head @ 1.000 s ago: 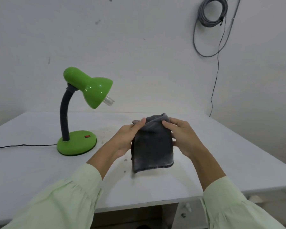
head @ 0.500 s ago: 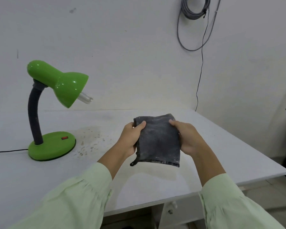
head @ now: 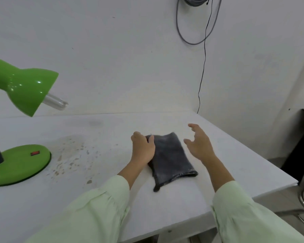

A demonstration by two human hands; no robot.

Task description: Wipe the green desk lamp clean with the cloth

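The folded dark grey cloth [head: 170,158] lies flat on the white table [head: 98,130], right of centre. My left hand [head: 142,149] rests on the cloth's left edge, fingers curled over its far corner. My right hand [head: 198,143] hovers just right of the cloth with fingers spread, holding nothing. The green desk lamp [head: 23,88] stands at the far left, its shade pointing right with a bulb sticking out; its round green base [head: 19,163] has a red switch. Part of the lamp is cut off by the frame's left edge.
Brownish stains mark the table between the lamp base and the cloth. The table's right edge runs diagonally near my right arm. A black cable [head: 203,67] hangs down the wall behind. A dark box [head: 300,142] and a metal stool frame stand on the floor at right.
The cloth went from held up between both hands to lying on the table. My right hand let go and opened. The view has turned right, pushing the lamp to the left edge.
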